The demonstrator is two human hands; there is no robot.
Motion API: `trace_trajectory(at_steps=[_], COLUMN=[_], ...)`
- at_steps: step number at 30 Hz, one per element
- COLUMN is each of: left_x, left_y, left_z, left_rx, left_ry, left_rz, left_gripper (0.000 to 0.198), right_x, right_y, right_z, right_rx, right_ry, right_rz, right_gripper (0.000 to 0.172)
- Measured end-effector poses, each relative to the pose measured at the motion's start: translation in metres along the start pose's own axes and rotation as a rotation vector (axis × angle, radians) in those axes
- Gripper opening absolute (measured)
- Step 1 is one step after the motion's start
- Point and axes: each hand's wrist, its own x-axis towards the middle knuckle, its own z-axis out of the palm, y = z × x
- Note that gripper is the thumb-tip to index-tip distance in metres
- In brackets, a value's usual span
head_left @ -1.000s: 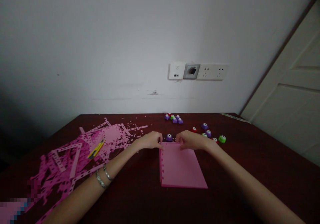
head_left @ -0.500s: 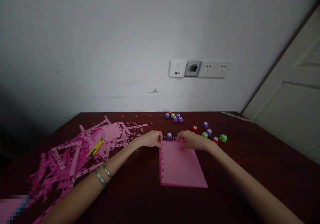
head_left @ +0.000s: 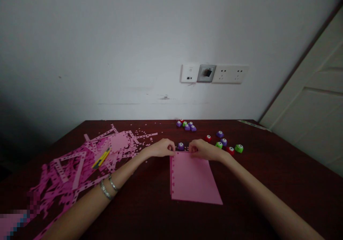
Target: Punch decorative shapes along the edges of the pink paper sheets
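A stack of pink paper (head_left: 191, 179) lies in front of me, with a row of punched shapes down its left edge and more holes along the top edge. My left hand (head_left: 162, 148) is closed at the stack's top left corner, thumb and fingertips pinching it. My right hand (head_left: 201, 149) is closed on the top edge farther right, its fingers curled in. Between my hands, just beyond the top edge, sits a purple craft punch (head_left: 181, 146) with a white top.
Pink paper strips and scraps (head_left: 77, 165) heap up at left, with a yellow utility knife (head_left: 101, 158) on them. Several small punches stand in a far cluster (head_left: 187, 127) and behind my right hand, including a green punch (head_left: 239, 148). The wall (head_left: 128, 72) with sockets backs the table.
My fingers have drawn in to the top edge, and the right fingertips no longer lie over the sheet. The stack's lower edge has shifted slightly toward me.
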Motion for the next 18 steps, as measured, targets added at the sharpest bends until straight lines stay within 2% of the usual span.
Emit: trace_trajectory(at_steps=[6,13,18], left_x=[0.003,0.007,0.010], left_y=[-0.004,-0.005,-0.009], left_z=[0.005,0.013,0.018], left_rx=[-0.062,0.002,0.037], left_ry=[0.018,0.130,0.191], left_rz=[-0.061,-0.214,-0.215], left_gripper=[0.019,0.022,0.021], right_x=[0.004,0.006,0.007], right_y=[0.004,0.008,0.014], right_z=[0.007,0.010,0.012], right_rx=[0.073,0.074,0.065], right_ry=[0.032,0.087,0.111], right_rz=[-0.001,0.012,0.019], right_gripper=[0.013,0.018,0.017])
